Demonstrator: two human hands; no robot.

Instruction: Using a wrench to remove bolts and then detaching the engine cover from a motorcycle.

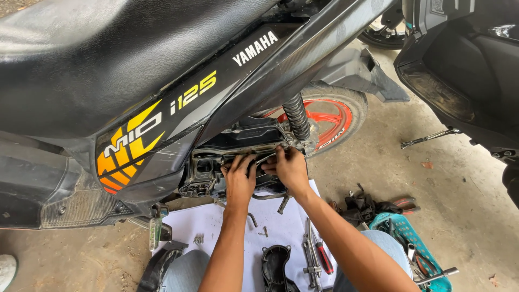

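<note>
1. The left hand (239,181) lies on the open engine case (232,162) of a black scooter (108,81), fingers spread and pressed against the case's dark edge; its grip is released, closed on nothing.
2. The right hand (289,167) is just beside it, touching the same edge, and its fingers pinch a thin silver tool (266,158) that points left toward the left hand's fingertips. What kind of tool it is I cannot tell.
3. The engine case sits under the scooter's side panel (140,135), which bears orange and yellow graphics, and just left of the coiled shock spring (297,116).
4. Behind the spring is the rear wheel (330,116), with a red rim and a black tyre.
5. Both forearms cross a white sheet (216,227) spread on the floor (459,189) below the case.
6. On the sheet lie a black cover (274,265), a red-handled screwdriver (323,257), some silver wrenches (309,254) and a few small screws (198,238).
7. Right of the sheet are a dark cloth (363,208) and a teal basket (411,238) with tools in it.
8. A second dark scooter (465,70) stands at the right, its side stand (430,137) sticking out above the floor.
9. The person's knees, in blue jeans (184,270), show at the bottom edge.
</note>
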